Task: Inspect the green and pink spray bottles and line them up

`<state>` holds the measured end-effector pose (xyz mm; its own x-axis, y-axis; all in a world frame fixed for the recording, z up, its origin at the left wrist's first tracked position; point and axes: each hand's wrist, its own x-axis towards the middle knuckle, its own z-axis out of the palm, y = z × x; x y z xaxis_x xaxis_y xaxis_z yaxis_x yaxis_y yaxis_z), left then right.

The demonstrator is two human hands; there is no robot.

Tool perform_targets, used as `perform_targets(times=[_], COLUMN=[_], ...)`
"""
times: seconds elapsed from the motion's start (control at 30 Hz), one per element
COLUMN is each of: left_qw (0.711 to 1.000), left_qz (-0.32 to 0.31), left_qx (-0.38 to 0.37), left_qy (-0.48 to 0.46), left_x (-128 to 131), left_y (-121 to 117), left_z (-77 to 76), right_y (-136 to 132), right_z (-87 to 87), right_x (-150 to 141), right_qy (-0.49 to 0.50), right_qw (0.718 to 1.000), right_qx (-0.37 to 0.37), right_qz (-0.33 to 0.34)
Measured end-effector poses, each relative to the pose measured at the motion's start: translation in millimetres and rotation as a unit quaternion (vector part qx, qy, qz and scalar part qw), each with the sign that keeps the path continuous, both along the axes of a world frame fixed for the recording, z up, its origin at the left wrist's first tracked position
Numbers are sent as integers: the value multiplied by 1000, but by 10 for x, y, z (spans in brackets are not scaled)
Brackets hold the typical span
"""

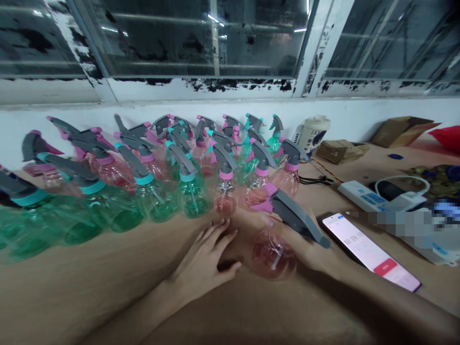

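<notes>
A clear pink spray bottle (275, 263) with a grey and pink trigger head stands slightly tilted in front of me on the right. The fingers of my right hand (304, 247) wrap round its neck from the right, partly hidden behind the trigger head. To its left, my left hand (206, 254) lies low over the table, fingers spread and holding nothing. Just beyond those fingertips are a small pink spray bottle (225, 201) and a green spray bottle (194, 201), both upright.
Several more green and pink spray bottles (156, 201) stand crowded along the wall. At the right lie a lit phone (370, 251), a white power strip (366, 194) and folded brown cardboard (339, 151). A printed cup (314, 132) stands behind the bottles.
</notes>
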<state>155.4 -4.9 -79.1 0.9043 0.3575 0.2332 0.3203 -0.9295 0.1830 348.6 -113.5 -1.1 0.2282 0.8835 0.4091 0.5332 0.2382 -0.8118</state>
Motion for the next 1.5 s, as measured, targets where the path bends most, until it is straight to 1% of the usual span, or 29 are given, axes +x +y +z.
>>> perform_targets(times=[0.2, 0.33, 0.43, 0.63, 0.77, 0.83, 0.97, 1.1, 1.23, 1.4, 1.5], left_qw=[1000, 1000, 1000, 1000, 1000, 1000, 999, 999, 999, 999, 999], left_qz=[-5, -7, -9, -8, -9, -7, -9, -10, -7, -7, -8], left_qx=[6, 10, 10, 13, 10, 11, 21, 29, 30, 28, 29], left_qy=[10, 6, 0, 16, 21, 21, 24, 22, 30, 32, 30], left_x=[-9, -9, -5, 8, 12, 11, 10, 16, 21, 18, 16], left_y=[-8, 1, 6, 1, -2, -2, 4, 11, 8, 0, -2], left_z=[-5, -5, 3, 35, 47, 48, 49, 44, 49, 67, 70], right_y=[-19, -33, -29, 1, -17, -34, -47, -35, -22, -16, -23], right_z=[24, 61, 69, 42, 39, 46, 52, 36, 12, 29, 47], right_x=[3, 11, 12, -14, -4, 5, 5, -3, 0, 18, 24], right_qy=[37, 21, 8, 27, 20, 9, 15, 37, 18, 8, -5], right_qw=[999, 999, 1000, 1000, 1000, 1000, 999, 999, 999, 1000, 1000], right_qx=[-4, -20, -25, 12, 7, 16, 43, 27, 32, 20, 9], right_qz=[16, 24, 17, -11, 4, 14, 3, -3, 12, -8, -4])
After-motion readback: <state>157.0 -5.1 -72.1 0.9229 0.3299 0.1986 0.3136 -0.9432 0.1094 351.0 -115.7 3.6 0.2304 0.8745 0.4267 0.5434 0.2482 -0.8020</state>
